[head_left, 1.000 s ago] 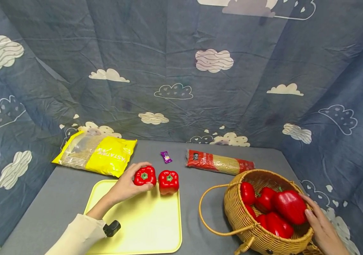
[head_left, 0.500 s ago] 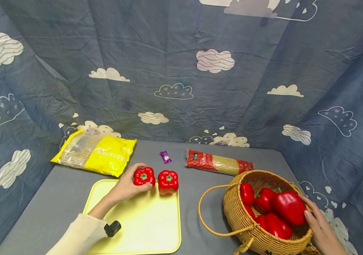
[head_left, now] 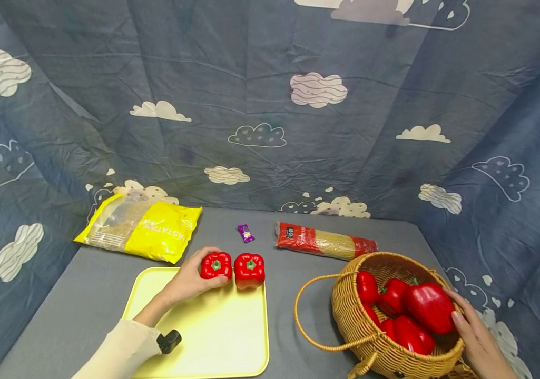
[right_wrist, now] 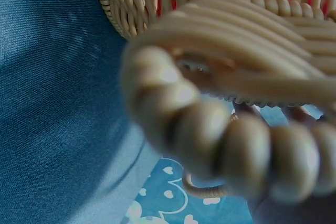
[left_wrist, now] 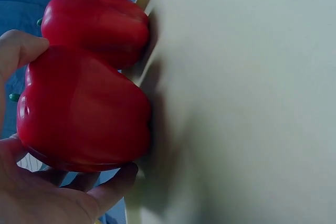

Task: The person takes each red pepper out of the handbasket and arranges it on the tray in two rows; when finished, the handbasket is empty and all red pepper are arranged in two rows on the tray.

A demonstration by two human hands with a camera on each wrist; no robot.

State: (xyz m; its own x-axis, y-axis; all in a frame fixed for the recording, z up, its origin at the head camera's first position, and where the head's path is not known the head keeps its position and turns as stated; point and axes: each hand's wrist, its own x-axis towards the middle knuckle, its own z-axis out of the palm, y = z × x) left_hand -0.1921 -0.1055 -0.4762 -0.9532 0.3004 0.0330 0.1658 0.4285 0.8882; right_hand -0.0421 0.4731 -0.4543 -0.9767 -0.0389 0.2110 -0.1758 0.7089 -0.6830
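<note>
My left hand [head_left: 198, 278] grips a red bell pepper [head_left: 216, 265] with a green stem at the far edge of a yellow tray [head_left: 213, 342]. Close on its right stands a second red bell pepper [head_left: 249, 272]. In the left wrist view the held pepper [left_wrist: 84, 114] overlaps the other pepper [left_wrist: 97, 24]; whether they touch I cannot tell. At the right, my right hand [head_left: 480, 339] holds the rim of a wicker basket [head_left: 352, 300] with several red peppers inside, its fingertips beside a large red pepper [head_left: 428, 308]. The basket's handle blocks much of the right wrist view.
A yellow pasta bag [head_left: 156, 229] lies at the back left. A small purple-wrapped sweet [head_left: 245, 233] and a red-ended noodle packet [head_left: 326, 240] lie along the back. The basket's loop handle [head_left: 303, 321] sticks out left over the grey table [head_left: 293, 287].
My left hand has shifted the held pepper slightly right, and the gap to the second pepper has narrowed. My right hand stays on the basket. The head view has moved slightly.
</note>
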